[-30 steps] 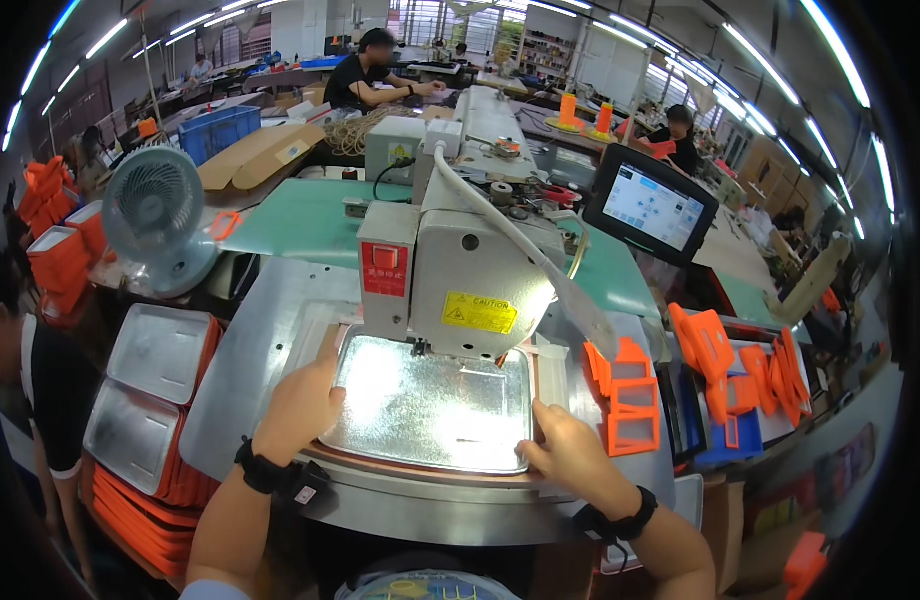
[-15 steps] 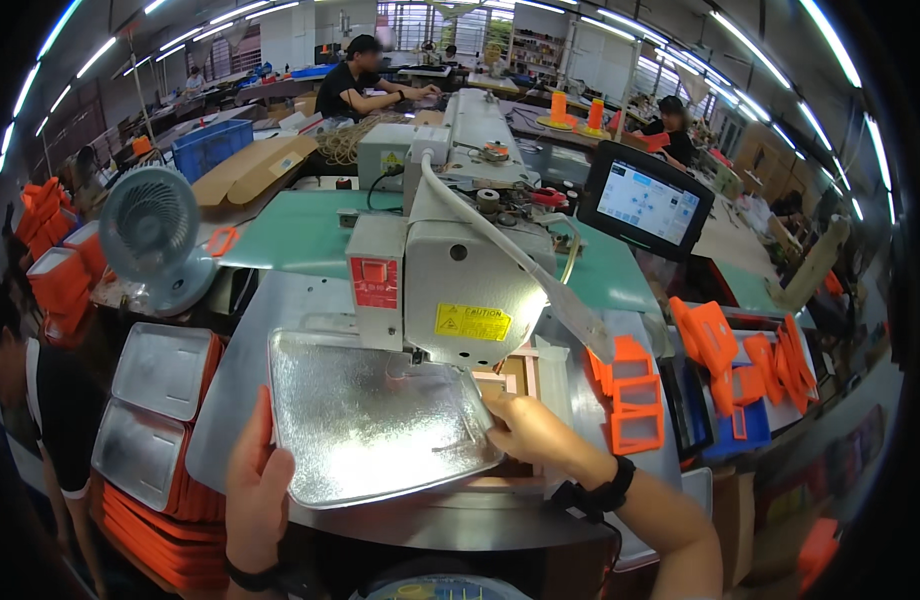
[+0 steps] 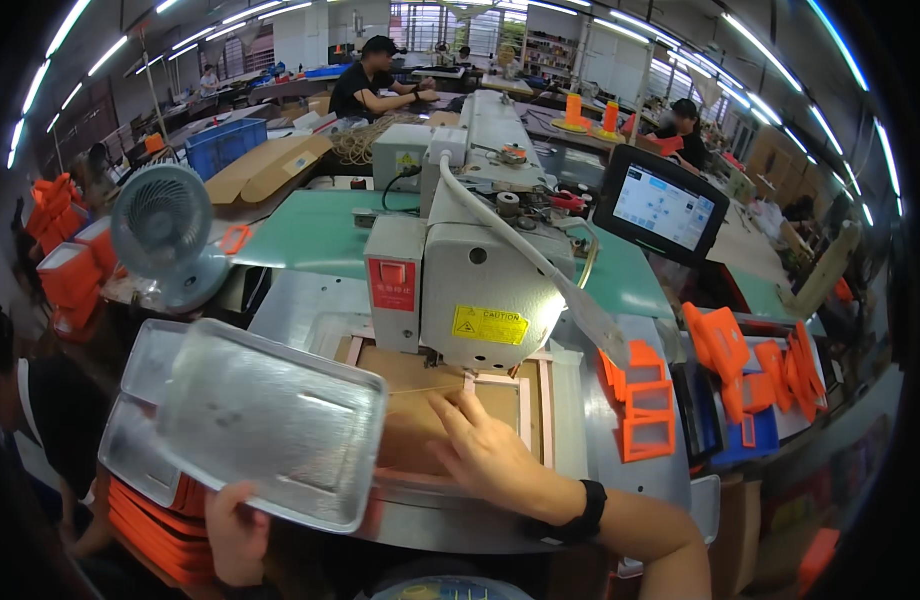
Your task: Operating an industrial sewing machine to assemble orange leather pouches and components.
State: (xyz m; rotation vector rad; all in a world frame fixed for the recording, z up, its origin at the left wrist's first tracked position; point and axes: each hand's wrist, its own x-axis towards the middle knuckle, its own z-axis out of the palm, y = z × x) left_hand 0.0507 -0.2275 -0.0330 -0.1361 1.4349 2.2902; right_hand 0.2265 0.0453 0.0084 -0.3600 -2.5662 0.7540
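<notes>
My left hand (image 3: 238,530) grips a silver, foil-faced rectangular panel (image 3: 280,420) by its lower edge, tilted above the left of the sewing machine's work plate. My right hand (image 3: 490,445) reaches under the sewing machine head (image 3: 480,270), fingers apart, over a pinkish frame (image 3: 525,410) with a brown board (image 3: 405,425) inside it. A thin thread (image 3: 425,389) stretches from near the panel toward the needle area, passing close to my right fingertips. Whether those fingers touch it is unclear.
Stacked orange-edged silver panels (image 3: 140,455) stand at the left, beside a person in black. A grey fan (image 3: 163,222) is behind them. Orange frames (image 3: 648,415) lie right of the machine, near a blue bin (image 3: 755,440). A screen (image 3: 660,205) stands at the back right.
The silver panel has moved left and up out from under the machine head in my left hand, uncovering the board and frame. My right hand has let go of its edge and moved left.
</notes>
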